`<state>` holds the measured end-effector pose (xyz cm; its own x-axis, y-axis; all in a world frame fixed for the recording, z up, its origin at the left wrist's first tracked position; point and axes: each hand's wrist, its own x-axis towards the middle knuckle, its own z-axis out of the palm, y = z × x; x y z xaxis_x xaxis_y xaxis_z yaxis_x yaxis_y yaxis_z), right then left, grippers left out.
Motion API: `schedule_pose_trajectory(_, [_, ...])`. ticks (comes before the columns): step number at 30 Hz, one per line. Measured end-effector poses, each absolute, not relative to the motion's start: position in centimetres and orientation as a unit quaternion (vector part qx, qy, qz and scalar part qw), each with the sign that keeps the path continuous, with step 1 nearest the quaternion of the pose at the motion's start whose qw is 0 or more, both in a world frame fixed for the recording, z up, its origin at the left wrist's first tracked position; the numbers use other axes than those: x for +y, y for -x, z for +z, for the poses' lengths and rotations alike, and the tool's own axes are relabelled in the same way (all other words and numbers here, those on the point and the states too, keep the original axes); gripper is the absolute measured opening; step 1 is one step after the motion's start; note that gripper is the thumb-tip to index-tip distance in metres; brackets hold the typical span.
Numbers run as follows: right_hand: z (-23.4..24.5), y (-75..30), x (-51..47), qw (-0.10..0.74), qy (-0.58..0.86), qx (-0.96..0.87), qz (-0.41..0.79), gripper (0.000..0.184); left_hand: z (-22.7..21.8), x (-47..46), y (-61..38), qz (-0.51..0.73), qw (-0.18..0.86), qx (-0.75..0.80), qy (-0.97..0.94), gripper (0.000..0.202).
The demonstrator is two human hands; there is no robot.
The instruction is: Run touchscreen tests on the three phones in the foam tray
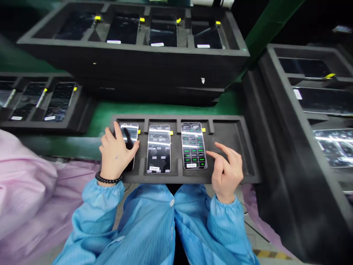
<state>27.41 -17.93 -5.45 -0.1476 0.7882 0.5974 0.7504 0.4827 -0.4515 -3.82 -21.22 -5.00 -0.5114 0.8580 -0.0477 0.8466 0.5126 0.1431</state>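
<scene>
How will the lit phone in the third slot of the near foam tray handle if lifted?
The lit phone looks like a flat rigid slab, so probably stiff and unlikely to roll. Its glossy glass face suggests slippery and scratch-prone. It sits recessed in the foam tray, so pushing likely jams it; lift by edges.

No writing can be read. The right phone point(193, 145) in the tray point(234, 136) shows a grid of green tiles, too small to make out; the white labels at the phones' near ends are blurred.
</scene>
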Motion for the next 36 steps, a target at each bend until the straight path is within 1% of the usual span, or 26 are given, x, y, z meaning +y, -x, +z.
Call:
schedule_pose_trajectory(2, [-5.5,-27.6,-17.8,0.415,0.499,-0.760,0.022,0.034,-5.3,-22.5,4.6,0.105,0.068,0.856,-0.501,0.102])
schedule_pose_trajectory(4, [-5.6,-27.8,-17.7,0.414,0.497,-0.762,0.020,0.033,-5.5,-24.1,5.5,0.164,0.082,0.839,-0.513,0.098])
schedule_pose_trajectory(7, [-5.7,-27.9,-17.7,0.402,0.496,-0.769,0.017,0.032,-5.6,-26.4,7.3,0.213,0.127,0.824,-0.510,0.096])
schedule_pose_trajectory(12, [-5.8,-27.7,-17.8,0.389,0.504,-0.771,0.019,0.033,-6.0,-26.8,11.8,0.218,0.236,0.790,-0.523,0.118])
schedule_pose_trajectory(15, [-5.8,-27.7,-17.8,0.389,0.506,-0.770,0.024,0.034,-6.7,-25.1,13.9,0.194,0.254,0.770,-0.553,0.126])
schedule_pose_trajectory(17, [-5.8,-27.7,-17.7,0.388,0.499,-0.775,0.031,0.034,-7.1,-23.8,14.4,0.193,0.261,0.769,-0.551,0.127])
schedule_pose_trajectory(18, [-5.8,-27.7,-17.7,0.388,0.494,-0.777,0.034,0.034,-7.3,-23.3,14.2,0.208,0.247,0.779,-0.538,0.123])
schedule_pose_trajectory(19, [-5.7,-27.7,-17.7,0.389,0.489,-0.780,0.036,0.034,-7.3,-22.9,13.9,0.232,0.215,0.794,-0.520,0.114])
schedule_pose_trajectory(22, [-5.5,-27.8,-17.6,0.391,0.477,-0.786,0.048,0.033,-6.8,-22.7,12.3,0.318,0.086,0.818,-0.471,0.075])
schedule_pose_trajectory(23, [-5.5,-27.8,-17.5,0.389,0.475,-0.788,0.052,0.033,-6.4,-23.0,11.8,0.337,0.057,0.815,-0.468,0.065])
schedule_pose_trajectory(25, [-5.5,-27.8,-17.5,0.386,0.474,-0.789,0.060,0.032,-5.5,-23.9,10.9,0.342,0.035,0.802,-0.489,0.054])
schedule_pose_trajectory(27, [-5.4,-27.9,-17.5,0.382,0.476,-0.790,0.064,0.032,-4.8,-25.1,10.5,0.314,0.024,0.791,-0.525,0.049])
schedule_pose_trajectory(30, [-5.4,-27.9,-17.4,0.373,0.474,-0.795,0.070,0.032,-4.5,-26.2,10.3,0.259,0.026,0.770,-0.583,0.049])
schedule_pose_trajectory(36, [-5.4,-27.8,-17.3,0.360,0.471,-0.801,0.082,0.030,-5.9,-25.0,9.7,0.180,0.044,0.753,-0.631,0.050])
